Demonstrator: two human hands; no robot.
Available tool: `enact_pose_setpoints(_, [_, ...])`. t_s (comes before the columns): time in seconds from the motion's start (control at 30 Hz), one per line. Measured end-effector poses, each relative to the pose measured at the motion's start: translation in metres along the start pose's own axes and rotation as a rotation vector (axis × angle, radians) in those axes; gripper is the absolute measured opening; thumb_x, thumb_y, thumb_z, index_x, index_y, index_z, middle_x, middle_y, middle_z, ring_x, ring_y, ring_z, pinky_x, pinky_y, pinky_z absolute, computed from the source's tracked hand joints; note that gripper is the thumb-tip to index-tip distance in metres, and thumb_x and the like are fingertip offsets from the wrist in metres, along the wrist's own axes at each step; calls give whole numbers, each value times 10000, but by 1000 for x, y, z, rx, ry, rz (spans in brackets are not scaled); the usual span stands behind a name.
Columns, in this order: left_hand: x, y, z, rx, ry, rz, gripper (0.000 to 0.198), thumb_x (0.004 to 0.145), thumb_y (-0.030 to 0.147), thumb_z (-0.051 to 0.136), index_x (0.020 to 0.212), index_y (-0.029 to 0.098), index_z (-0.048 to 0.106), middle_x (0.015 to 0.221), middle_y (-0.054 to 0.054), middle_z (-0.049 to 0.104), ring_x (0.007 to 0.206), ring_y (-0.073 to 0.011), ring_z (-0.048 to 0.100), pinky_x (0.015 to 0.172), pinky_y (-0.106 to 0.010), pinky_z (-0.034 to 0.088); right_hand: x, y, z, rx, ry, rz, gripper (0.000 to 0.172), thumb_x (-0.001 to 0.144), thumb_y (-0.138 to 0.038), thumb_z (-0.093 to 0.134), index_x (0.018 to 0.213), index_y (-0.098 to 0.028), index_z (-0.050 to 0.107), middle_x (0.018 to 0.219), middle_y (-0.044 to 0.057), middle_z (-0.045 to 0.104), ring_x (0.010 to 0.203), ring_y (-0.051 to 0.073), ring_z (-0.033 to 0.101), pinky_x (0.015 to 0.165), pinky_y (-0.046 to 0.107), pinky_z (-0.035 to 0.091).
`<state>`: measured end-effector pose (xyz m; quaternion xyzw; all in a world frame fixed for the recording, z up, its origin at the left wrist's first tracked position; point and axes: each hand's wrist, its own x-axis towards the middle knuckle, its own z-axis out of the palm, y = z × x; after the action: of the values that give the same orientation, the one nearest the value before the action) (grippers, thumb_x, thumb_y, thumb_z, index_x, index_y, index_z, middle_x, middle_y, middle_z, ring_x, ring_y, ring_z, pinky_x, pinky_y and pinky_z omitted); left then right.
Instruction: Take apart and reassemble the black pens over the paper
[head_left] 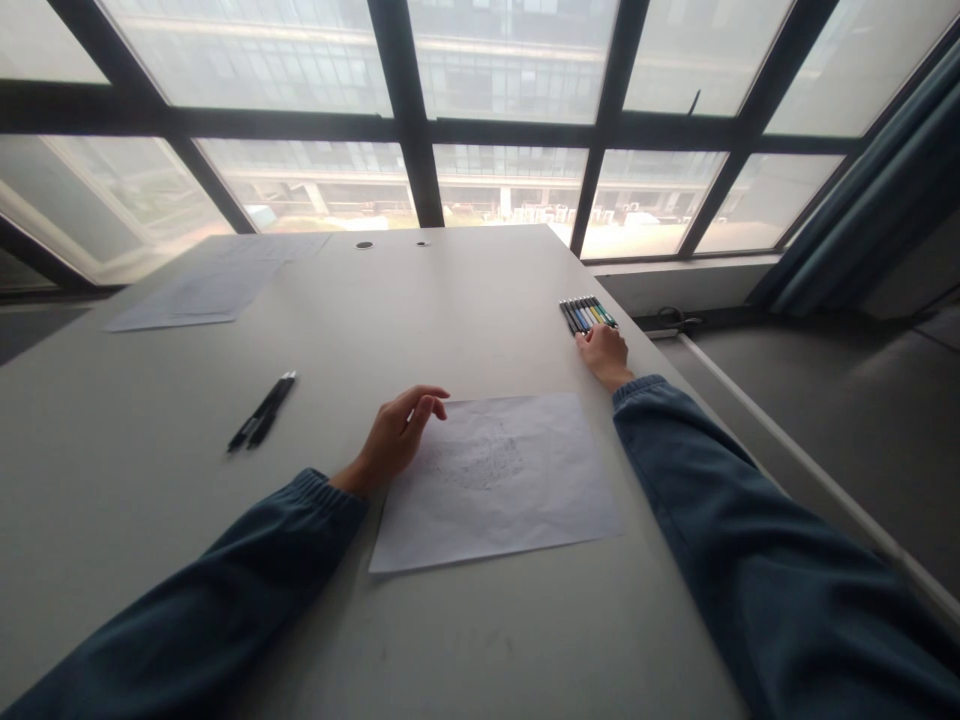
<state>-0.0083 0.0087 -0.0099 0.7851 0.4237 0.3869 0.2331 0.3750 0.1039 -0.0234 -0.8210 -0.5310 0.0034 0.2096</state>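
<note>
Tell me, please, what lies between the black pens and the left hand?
Only bare table, as the head view shows, between the black pens and the left hand.

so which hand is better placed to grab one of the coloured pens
Right. The right hand is at the near ends of the coloured pens; the left hand is by the paper sheet.

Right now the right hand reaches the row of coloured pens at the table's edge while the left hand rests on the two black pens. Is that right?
No. The head view shows the left hand at the paper sheet, the two black pens lying apart from it. The right hand is at the coloured pens.
</note>
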Motion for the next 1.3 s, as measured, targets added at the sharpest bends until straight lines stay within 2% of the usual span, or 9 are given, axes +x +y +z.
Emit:
enact_pose_setpoints(0.6, [0,1,0,3,-13,-5,423,1036,504,401,1093,189,678,819,-9,724,627,-127,543,706,-263,438,0,1,0,24,-5,-15,326,938,-433,588,960,-136,721,1044,211,724,1035,334,689,927,444,520])
enact_pose_setpoints(0.87, [0,5,-1,18,-22,-18,436,1030,518,402,1086,187,680,814,-11,726,622,-128,548,664,-254,434,-3,2,-1,38,3,-32,322,941,-409,569,960,-132,733,1010,211,732,1005,341,697,905,432,523])
enact_pose_setpoints(1.03, [0,7,-2,44,-18,-8,414,1028,495,414,1049,186,689,801,-10,723,623,-124,558,658,-256,444,-4,0,-2,52,31,-14,370,980,-302,437,1042,-96,738,1045,236,731,1012,344,695,907,419,511])
enact_pose_setpoints(1.2, [1,0,1,66,-97,26,298,997,425,513,1071,208,704,838,-18,722,717,-143,616,637,-250,475,-5,-1,-5,97,45,51,413,984,-238,367,1075,-79,738,1060,251,724,1024,345,687,906,411,494])
enact_pose_setpoints(1.3, [1,-7,3,119,-155,145,244,980,380,562,1086,234,727,951,-43,731,878,-173,648,787,-292,522,-11,-3,-7,104,34,28,381,970,-242,397,1039,-116,750,1035,214,739,987,308,686,872,365,486])
